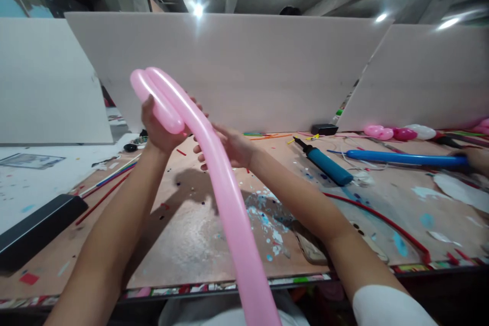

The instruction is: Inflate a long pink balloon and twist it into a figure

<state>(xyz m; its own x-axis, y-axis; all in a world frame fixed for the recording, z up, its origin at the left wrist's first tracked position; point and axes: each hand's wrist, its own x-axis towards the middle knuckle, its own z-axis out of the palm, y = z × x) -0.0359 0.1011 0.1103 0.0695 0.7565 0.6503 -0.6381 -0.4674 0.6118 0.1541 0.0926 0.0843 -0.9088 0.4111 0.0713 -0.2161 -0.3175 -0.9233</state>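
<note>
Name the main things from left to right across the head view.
Long black box, left hand, right hand, teal pump, blue balloon, another person's hand. The pink balloon is left out: it overlaps both hands.

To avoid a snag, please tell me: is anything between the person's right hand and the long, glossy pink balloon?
Nothing visible is: the right hand is close behind the long, glossy pink balloon, its fingers showing past the balloon's left side. Contact itself is unclear.
</note>
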